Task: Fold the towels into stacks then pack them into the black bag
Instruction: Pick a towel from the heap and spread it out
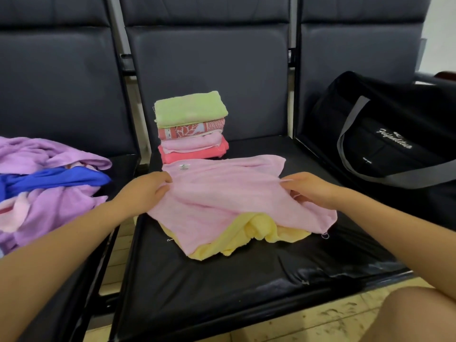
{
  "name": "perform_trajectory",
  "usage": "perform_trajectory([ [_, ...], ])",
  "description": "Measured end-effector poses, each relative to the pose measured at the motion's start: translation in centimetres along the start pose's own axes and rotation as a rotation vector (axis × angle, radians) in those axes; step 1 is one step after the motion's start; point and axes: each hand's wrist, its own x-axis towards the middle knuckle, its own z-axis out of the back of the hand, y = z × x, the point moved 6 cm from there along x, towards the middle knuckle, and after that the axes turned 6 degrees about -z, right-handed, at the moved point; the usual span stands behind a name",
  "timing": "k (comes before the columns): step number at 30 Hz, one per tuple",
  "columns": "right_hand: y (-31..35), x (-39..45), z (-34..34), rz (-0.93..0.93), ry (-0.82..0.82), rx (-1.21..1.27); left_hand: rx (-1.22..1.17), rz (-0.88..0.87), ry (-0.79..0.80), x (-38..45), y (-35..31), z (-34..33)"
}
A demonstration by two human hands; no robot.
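I see a thin, soft pink towel (229, 191) spread loosely over the middle seat (222, 280), its cloth rumpled and its edges frayed with loose threads, a small white label near its far left corner. It lies partly over a thicker yellow towel (256, 233), fluffy and bunched into rolls, which pokes out along the near edge. The seat is a dark, glossy, leather-like surface, creased and shiny toward the front.

Behind the pink towel, touching its far edge, stands a neat stack of folded towels (192, 127): a pale green terry one on top, a red patterned one under it, then a light pink one, and a coral pink one at the bottom.

On the left seat lies an unfolded heap (47, 183) of lilac, blue and pale pink cloth. On the right seat sits the black bag (385, 134), smooth fabric with grey webbing straps and white script lettering.

My left hand (145, 191) reaches in with the forearm extended, its grip pinching the towel's left edge between thumb and curled fingers. My right hand (313, 188) mirrors it, its grip grasping the right edge, knuckles up, fingers curled under the cloth.
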Motion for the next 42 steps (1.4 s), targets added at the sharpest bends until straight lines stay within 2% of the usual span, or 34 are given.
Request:
perform_trajectory([
  [2, 0.0, 0.2, 0.3, 0.048, -0.018, 0.058, 0.016, 0.026, -0.063, 0.4, 0.6, 0.6],
  [5, -0.2, 0.9, 1.0, 0.060, -0.117, 0.230, 0.128, 0.170, -0.189, 1.6, 1.3, 1.6],
  [7, -0.7, 1.8, 1.6, 0.049, -0.202, 0.351, 0.157, 0.245, -0.180, 3.0, 1.3, 1.6],
  [10, -1.4, 2.8, 3.0, -0.009, -0.391, 0.445, 0.055, 0.222, -0.165, 5.3, 1.2, 0.8],
  [14, -0.2, 5.2, 5.2, 0.080, -0.610, 0.236, 0.089, 0.144, -0.195, 7.3, 0.6, -0.8],
  [17, 0.8, 7.5, 5.4, 0.111, -0.676, 0.079, 0.112, 0.154, -0.271, 7.8, 1.0, -1.1],
  [21, 1.4, 9.6, 4.1, 0.086, -0.752, -0.348, 0.112, 0.212, -0.300, 7.3, 2.5, -1.0],
  [23, 1.6, 10.4, 3.5, 0.113, -0.760, -0.534, 0.081, 0.221, -0.312, 7.0, 2.7, -1.1],
  [25, 1.6, 10.9, 3.0, 0.156, -0.738, -0.607, 0.066, 0.215, -0.307, 6.8, 2.8, -1.3],
  [35, 0.8, 10.4, 2.9, 0.197, -0.611, -0.583, -0.197, 0.207, -0.152, 5.9, 4.1, -1.8],
  [42, 0.4, 10.4, 2.6, 0.191, -0.595, -0.630, -0.194, 0.273, -0.244, 6.4, 4.0, -1.8],
])
